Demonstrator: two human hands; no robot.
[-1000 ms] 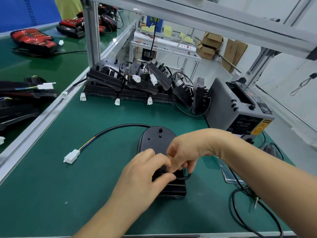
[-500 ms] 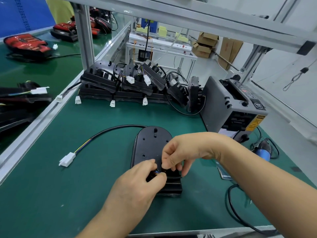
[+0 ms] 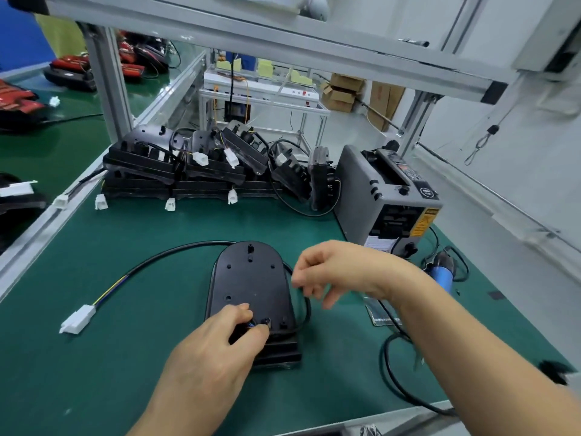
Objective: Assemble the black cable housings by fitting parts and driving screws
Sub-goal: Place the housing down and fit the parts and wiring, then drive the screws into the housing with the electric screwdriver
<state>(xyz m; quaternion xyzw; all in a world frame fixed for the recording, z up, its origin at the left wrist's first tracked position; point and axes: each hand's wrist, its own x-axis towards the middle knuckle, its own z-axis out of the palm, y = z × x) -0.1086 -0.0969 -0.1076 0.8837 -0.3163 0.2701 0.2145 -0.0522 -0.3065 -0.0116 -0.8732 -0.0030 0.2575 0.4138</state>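
A black oval cable housing [image 3: 251, 284] lies flat on the green mat, with a black block at its near end. Its black cable [image 3: 163, 259] curves off to the left and ends in a white connector [image 3: 77, 319]. Another loop of cable runs round the housing's right side. My left hand [image 3: 213, 350] rests on the near end, where thumb and forefinger pinch the short coloured wires [image 3: 253, 325]. My right hand [image 3: 330, 272] hovers just right of the housing with its fingers loosely curled, holding nothing I can see.
Several black housings [image 3: 176, 171] with white plugs are stacked at the back of the mat. A grey tape dispenser [image 3: 386, 196] stands at the back right, a blue tool [image 3: 441, 275] beside it. Loose black cable [image 3: 390, 372] loops near the front right edge.
My right hand has let go at the housing's near end and lifted away to the right. My left hand stays pinching the wires there.
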